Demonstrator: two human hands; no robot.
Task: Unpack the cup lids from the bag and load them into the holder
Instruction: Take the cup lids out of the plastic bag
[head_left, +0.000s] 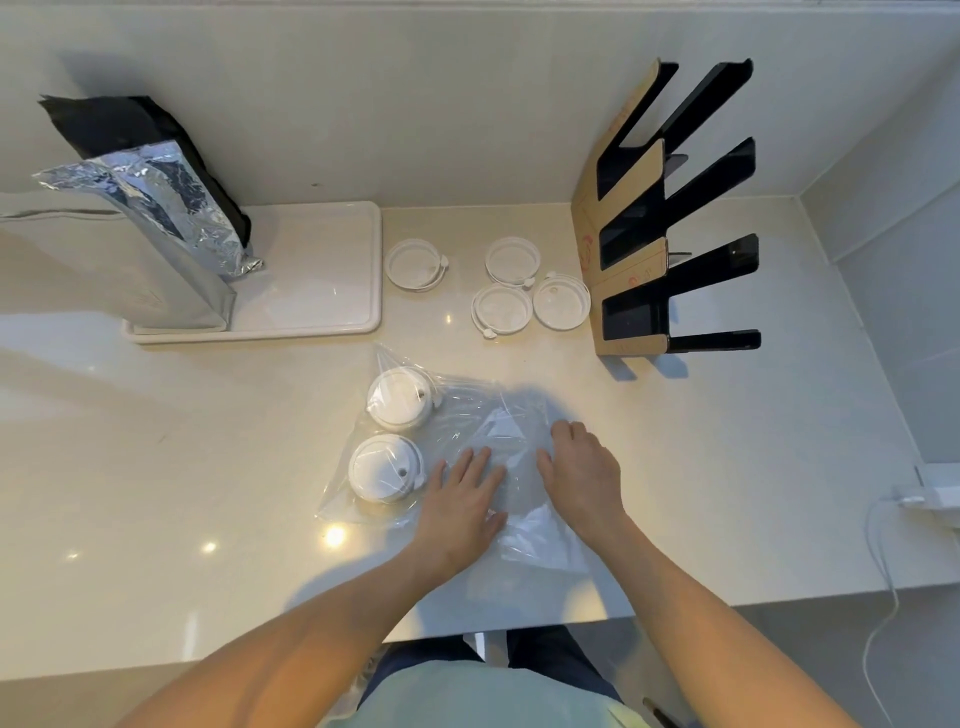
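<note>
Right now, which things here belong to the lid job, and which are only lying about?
Belong to the job:
- clear bag under both hands
- two lid stacks inside it
- four loose lids on the counter
- black holder

Only lying about:
- white tray
- foil bags
- white cable

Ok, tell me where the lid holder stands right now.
The lid holder stands upright at the counter's far right, against the wall corner, just right of the four loose lids.
</note>
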